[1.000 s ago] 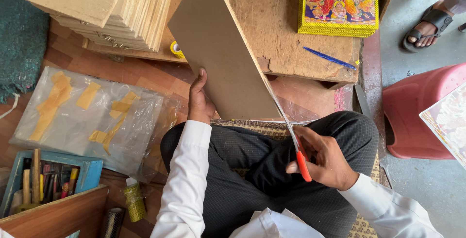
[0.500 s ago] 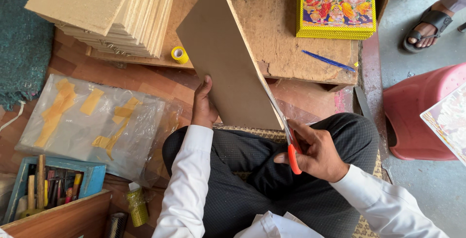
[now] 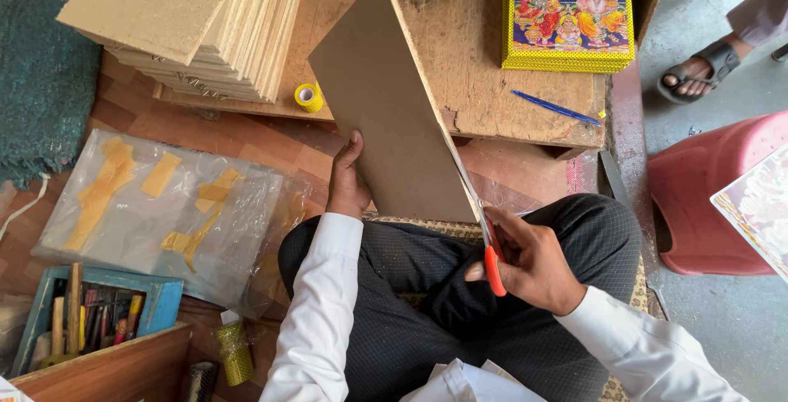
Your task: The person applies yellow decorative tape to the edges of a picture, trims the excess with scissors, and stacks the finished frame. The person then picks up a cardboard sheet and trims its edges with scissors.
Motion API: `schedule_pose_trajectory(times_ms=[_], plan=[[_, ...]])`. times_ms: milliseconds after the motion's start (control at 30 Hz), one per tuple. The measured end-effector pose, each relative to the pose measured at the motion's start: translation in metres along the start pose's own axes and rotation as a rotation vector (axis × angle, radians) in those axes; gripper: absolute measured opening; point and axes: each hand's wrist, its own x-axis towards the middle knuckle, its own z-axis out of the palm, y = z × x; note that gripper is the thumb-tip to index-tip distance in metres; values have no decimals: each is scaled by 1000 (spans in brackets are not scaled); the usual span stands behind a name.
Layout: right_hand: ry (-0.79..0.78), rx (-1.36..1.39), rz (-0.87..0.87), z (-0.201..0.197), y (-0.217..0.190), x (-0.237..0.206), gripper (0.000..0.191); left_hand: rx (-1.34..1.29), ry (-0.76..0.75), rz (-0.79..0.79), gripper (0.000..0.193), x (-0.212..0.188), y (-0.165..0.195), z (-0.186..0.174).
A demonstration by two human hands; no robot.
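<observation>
While the brown board (image 3: 386,115) stands tilted at centre frame, pinched at its lower left edge by the left hand (image 3: 349,185), it could flex or twist. That might drag the cut off line, since the right hand (image 3: 533,262), closed through the handles, drives the red-handled scissors (image 3: 480,221) up its right edge.

A low wooden tabletop (image 3: 492,57) fills the view toward twelve o'clock, its surface worn and chipped along the near edge. Reddish-brown wooden floor (image 3: 246,143) runs under it, giving way to grey concrete floor (image 3: 739,320) at three o'clock. A teal mat (image 3: 41,82) lies at ten o'clock. A pink plastic stool (image 3: 706,205) stands at three o'clock. Even daylight.
</observation>
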Motion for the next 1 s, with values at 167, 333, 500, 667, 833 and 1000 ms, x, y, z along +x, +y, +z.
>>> schedule_pose_trajectory(times_ms=[167,333,500,667,833,1000], plan=[[-56,-397,-103,-16,-17,13,96,-16,-31,10,86,-2,-3,0],[-23,-408,-178,-15,-26,17,93,-5,-36,28,88,-4,-5,-1],[35,-331,-76,-11,-22,13,87,2,-54,16,88,-6,-5,-1],[33,22,-26,3,-9,8,81,1,-68,11,85,-5,-7,-2],[-5,102,-3,0,2,15,84,-73,-81,-37,74,4,-11,-9],[-122,-184,-76,-20,17,39,82,-16,-71,-47,71,13,-22,-25]])
